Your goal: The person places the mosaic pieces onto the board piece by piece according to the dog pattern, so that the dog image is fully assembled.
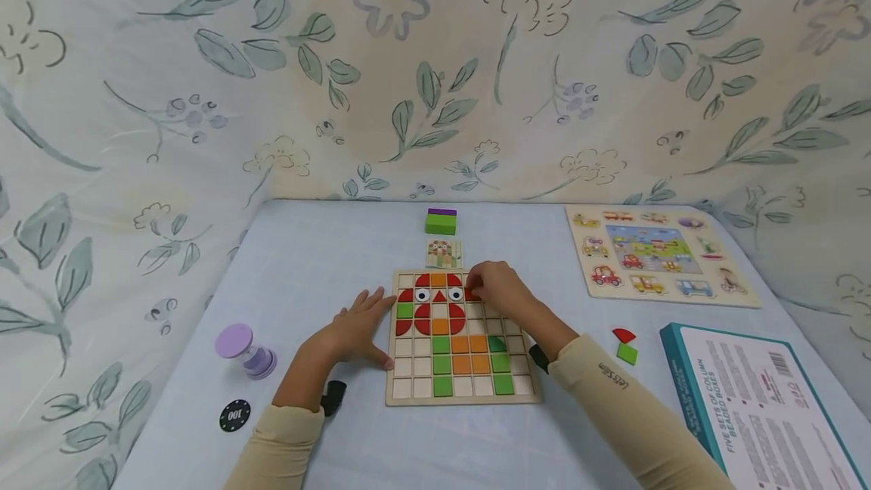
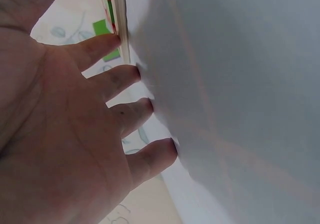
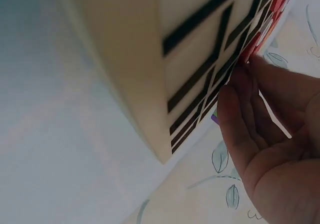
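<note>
A wooden grid board (image 1: 463, 401) lies on the table, with red, orange, green and eye tiles set in its cells. My right hand (image 1: 505, 292) is over the board's upper right, thumb and fingertips pinching a red tile (image 1: 470, 295) beside the right eye tile (image 1: 455, 294). The fingers hide most of that tile. In the right wrist view, red shows right at the fingertips. My left hand (image 1: 350, 329) rests at the board's left side, fingers spread, index fingertip and thumb at its edge. The left wrist view shows the fingertips on the tablecloth.
A picture card (image 1: 444, 254) and a green-and-purple block stack (image 1: 441, 223) stand behind the board. To the right lie a vehicle puzzle (image 1: 653, 286), loose red (image 1: 623, 335) and green tiles (image 1: 627, 354), and a teal-edged box (image 1: 769, 407). A purple hourglass (image 1: 248, 351) and black chip (image 1: 235, 415) are left.
</note>
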The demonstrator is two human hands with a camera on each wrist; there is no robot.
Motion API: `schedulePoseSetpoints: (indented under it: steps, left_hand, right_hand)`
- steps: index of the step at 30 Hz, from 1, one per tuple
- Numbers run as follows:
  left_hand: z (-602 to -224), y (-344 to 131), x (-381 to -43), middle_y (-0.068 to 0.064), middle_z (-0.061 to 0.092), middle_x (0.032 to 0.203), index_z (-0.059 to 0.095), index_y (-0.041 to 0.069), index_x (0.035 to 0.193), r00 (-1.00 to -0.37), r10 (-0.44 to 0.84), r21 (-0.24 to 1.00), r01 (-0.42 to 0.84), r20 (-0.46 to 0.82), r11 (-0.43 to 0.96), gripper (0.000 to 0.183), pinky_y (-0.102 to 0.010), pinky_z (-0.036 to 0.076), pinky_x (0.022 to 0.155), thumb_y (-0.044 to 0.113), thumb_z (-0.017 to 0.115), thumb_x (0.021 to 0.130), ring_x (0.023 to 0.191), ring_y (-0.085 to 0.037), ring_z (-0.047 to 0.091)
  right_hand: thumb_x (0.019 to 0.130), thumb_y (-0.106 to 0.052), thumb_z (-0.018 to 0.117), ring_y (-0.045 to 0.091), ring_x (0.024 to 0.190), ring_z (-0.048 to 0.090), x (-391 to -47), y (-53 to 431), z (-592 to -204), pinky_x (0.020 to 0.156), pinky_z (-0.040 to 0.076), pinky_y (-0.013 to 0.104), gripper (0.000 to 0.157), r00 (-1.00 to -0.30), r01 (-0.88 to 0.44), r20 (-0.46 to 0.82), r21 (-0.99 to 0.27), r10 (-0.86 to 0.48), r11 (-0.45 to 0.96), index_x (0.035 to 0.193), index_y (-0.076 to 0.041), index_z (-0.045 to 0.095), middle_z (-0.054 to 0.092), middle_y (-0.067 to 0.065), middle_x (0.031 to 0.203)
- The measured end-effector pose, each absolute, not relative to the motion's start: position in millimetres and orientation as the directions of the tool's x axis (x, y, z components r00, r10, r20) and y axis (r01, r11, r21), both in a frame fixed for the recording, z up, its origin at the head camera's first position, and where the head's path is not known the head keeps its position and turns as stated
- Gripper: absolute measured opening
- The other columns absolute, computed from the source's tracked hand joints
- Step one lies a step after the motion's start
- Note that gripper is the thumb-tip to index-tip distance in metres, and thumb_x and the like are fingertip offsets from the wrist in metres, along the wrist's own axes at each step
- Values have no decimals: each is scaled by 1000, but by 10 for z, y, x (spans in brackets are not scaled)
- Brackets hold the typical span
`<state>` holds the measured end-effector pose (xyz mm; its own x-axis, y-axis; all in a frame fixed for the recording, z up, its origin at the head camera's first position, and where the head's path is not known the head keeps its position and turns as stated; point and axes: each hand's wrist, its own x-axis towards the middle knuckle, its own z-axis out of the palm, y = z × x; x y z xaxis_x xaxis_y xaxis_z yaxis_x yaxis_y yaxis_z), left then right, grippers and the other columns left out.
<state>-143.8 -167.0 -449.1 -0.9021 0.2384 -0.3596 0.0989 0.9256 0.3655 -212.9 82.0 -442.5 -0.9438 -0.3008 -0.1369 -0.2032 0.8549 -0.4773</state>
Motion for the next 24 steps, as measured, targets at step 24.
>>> schedulePoseSetpoints:
  steps: [24]
  left_hand:
    - [-4514, -1695, -1452, -8, 13, 152, 24, 19, 144, -896, 261, 348, 131, -360, 928, 109, -61, 17, 104, 40, 84, 55, 139, -32, 4]
  right_hand:
    - [78, -16, 69, 17, 72, 54, -1284, 2132, -4068, 61, 48, 34, 26, -948, -158, -258, -131, -188, 979, 102, -8, 62, 63, 6, 89]
